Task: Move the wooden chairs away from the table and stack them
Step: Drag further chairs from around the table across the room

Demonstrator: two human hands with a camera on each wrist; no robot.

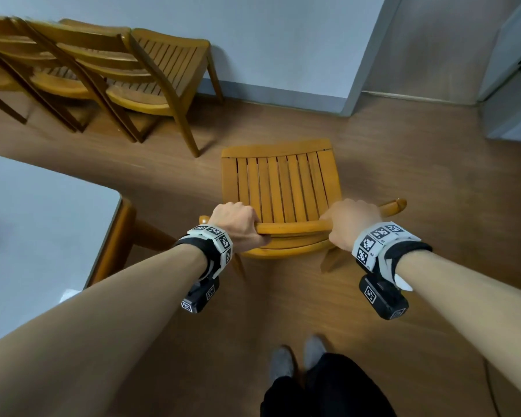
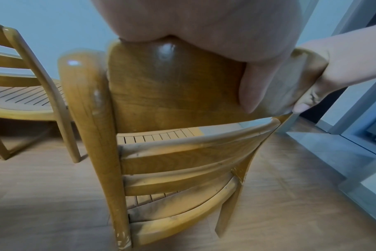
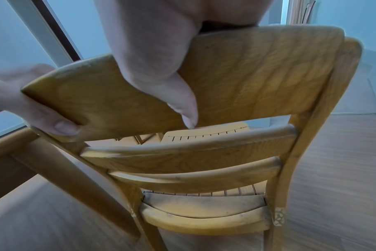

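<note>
A wooden chair (image 1: 283, 188) with a slatted seat stands in front of me on the brown floor, its back towards me. My left hand (image 1: 238, 222) grips the left part of its top back rail (image 1: 292, 227), and my right hand (image 1: 351, 222) grips the right part. In the left wrist view the thumb lies down the back of the rail (image 2: 176, 84), and my right hand (image 2: 324, 81) holds its far end. The right wrist view shows the same rail (image 3: 247, 76) with a thumb down its back. Several stacked wooden chairs (image 1: 109, 73) stand by the wall at the far left.
A table with a pale top (image 1: 36, 236) and wooden edge stands at my left, its corner close to the chair. A grey wall (image 1: 283, 40) runs behind, with a door frame (image 1: 509, 70) at the far right. My feet (image 1: 298, 359) are on the floor below.
</note>
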